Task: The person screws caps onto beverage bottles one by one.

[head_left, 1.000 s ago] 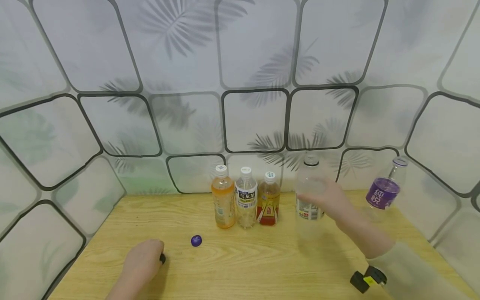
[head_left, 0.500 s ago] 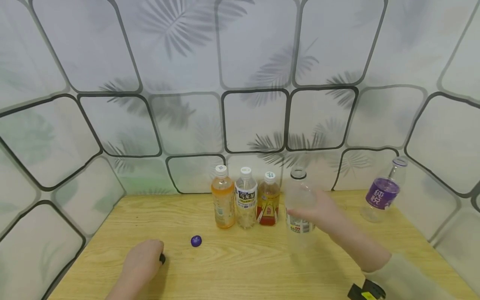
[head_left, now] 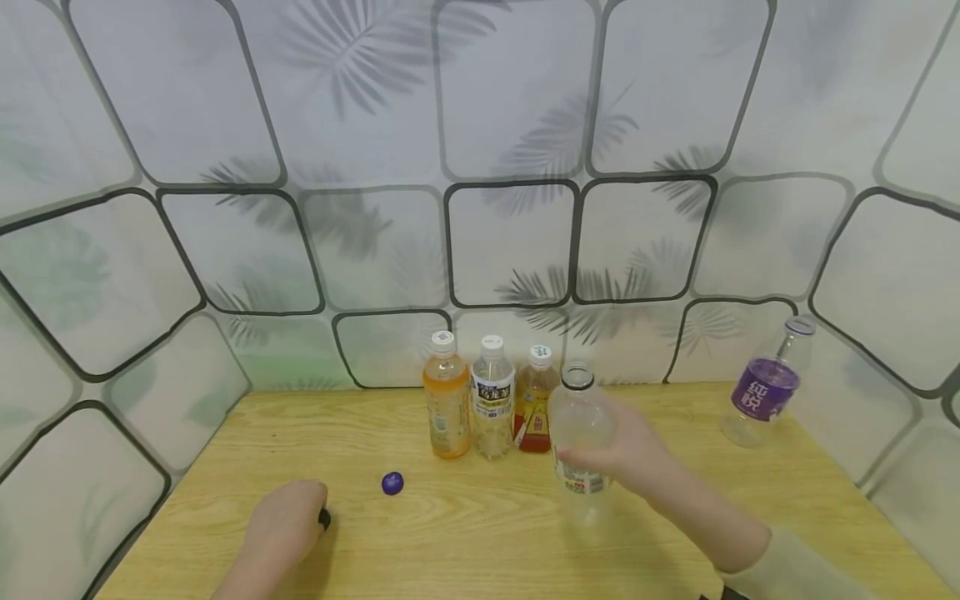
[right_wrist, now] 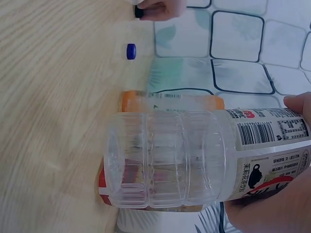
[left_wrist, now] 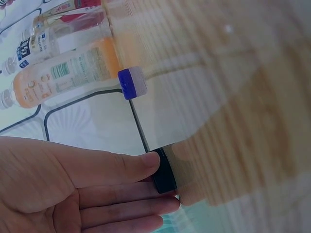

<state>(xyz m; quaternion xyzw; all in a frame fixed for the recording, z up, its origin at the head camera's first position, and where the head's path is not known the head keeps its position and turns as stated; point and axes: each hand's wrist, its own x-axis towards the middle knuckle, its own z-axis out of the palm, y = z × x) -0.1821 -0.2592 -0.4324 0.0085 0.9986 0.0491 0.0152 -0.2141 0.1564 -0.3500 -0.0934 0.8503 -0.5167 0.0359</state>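
Observation:
My right hand (head_left: 626,450) grips a large clear plastic bottle (head_left: 581,429) around its labelled middle. The bottle is uncapped, with a dark ring at its neck, and it looks empty. Its ridged lower half fills the middle of the right wrist view, with the base close over the wooden table (head_left: 480,554). At the left front, my left hand (head_left: 285,521) pinches a black cap (left_wrist: 164,172) between thumb and fingers, right at the tabletop. A blue-purple cap (head_left: 392,483) lies on the table just beyond that hand.
A capped orange bottle (head_left: 447,408), a clear capped bottle (head_left: 492,408) and an amber bottle (head_left: 532,417) stand in a row near the back wall. An uncapped bottle with a purple label (head_left: 765,387) stands at the right. Patterned cloth walls (head_left: 510,242) enclose the table.
My right hand has carried the clear bottle leftward and nearer, and it now overlaps the amber bottle's edge in the head view. The left hand and the black cap have stayed put.

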